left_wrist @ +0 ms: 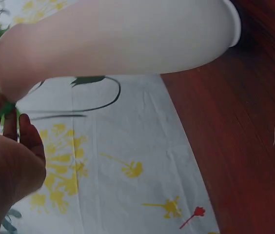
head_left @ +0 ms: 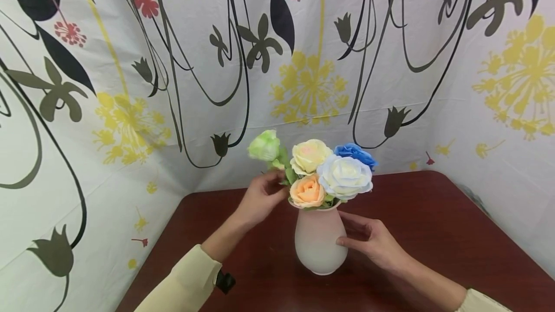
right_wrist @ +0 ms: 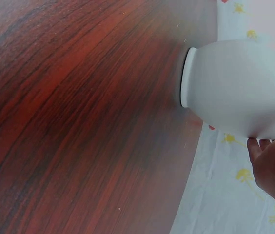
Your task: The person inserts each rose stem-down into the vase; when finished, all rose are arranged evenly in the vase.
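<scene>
A pale pink-and-white vase (head_left: 321, 244) stands upright on the table, holding several artificial roses. My left hand (head_left: 264, 196) is at the left of its rim, pinching the leafy stem of a light green rose (head_left: 264, 146) that leans out leftward. In the left wrist view, green stem shows between the fingers of that hand (left_wrist: 15, 151). My right hand (head_left: 379, 244) holds the vase's right side, thumb in front and fingers reaching behind. Close beside the rim sit an orange rose (head_left: 308, 191), a cream rose (head_left: 310, 156), a white-blue rose (head_left: 345, 177) and a blue rose (head_left: 356, 154).
The dark red wooden table (head_left: 260, 273) carries the vase near its middle. Behind and at both sides hangs a white cloth (head_left: 208, 85) printed with flowers. A small black strap piece (head_left: 225, 281) shows at the left sleeve's cuff.
</scene>
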{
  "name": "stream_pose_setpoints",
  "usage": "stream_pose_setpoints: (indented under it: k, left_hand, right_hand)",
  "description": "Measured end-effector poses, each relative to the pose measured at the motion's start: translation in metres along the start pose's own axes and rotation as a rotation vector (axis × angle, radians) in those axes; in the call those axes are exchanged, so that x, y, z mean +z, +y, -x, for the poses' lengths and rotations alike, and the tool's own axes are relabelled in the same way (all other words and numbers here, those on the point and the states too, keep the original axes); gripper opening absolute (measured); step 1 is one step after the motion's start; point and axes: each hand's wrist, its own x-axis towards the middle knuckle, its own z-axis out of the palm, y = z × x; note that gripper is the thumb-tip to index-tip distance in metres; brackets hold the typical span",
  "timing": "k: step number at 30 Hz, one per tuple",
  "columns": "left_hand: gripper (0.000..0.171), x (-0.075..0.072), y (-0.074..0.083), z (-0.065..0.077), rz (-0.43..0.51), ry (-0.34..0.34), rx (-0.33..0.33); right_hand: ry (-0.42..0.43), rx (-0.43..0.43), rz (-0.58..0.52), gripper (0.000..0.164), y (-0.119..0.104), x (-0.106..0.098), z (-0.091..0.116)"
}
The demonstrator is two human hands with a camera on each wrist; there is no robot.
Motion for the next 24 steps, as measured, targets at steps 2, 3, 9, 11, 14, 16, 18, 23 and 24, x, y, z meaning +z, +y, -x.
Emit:
stream_pose_setpoints:
  k: [2, 3, 9, 11, 14, 16, 18, 23, 24]
  left_hand:
    - [0.036, -0.002, 0.001, 0.002, 0.072, 0.002, -0.019]
    - [0.039, -0.003, 0.001, 0.003, 0.112, 0.012, -0.032]
    - [0.036, -0.002, 0.001, -0.001, 0.246, 0.150, -0.120]
    - [0.032, 0.002, 0.001, -0.004, 0.279, 0.194, -0.140]
    - [0.026, 0.008, 0.001, -0.007, 0.320, 0.244, -0.158]
    - [0.023, 0.011, 0.001, -0.008, 0.338, 0.267, -0.167]
    - [0.021, 0.014, 0.001, -0.009, 0.339, 0.281, -0.171]
    - [0.023, 0.020, -0.003, -0.007, 0.336, 0.252, -0.199]
    - [0.024, 0.020, -0.004, -0.006, 0.334, 0.230, -0.208]
  right_hand:
    - [0.000, -0.001, 0.000, 0.065, 0.000, 0.000, 0.000]
    - [-0.001, 0.000, 0.000, 0.065, 0.000, 0.000, 0.000]
    - [0.001, 0.014, -0.007, 0.066, 0.000, 0.000, 0.001]
    - [0.003, 0.019, -0.014, 0.066, 0.000, 0.000, 0.001]
    - [0.004, 0.022, -0.016, 0.066, 0.000, 0.000, 0.001]
    - [0.003, 0.020, -0.013, 0.066, 0.000, 0.000, 0.001]
    - [0.004, 0.019, -0.008, 0.066, 0.000, 0.000, 0.001]
    - [0.010, 0.020, -0.008, 0.067, 0.000, 0.001, 0.001]
    - [0.011, 0.023, -0.007, 0.067, 0.000, 0.001, 0.000]
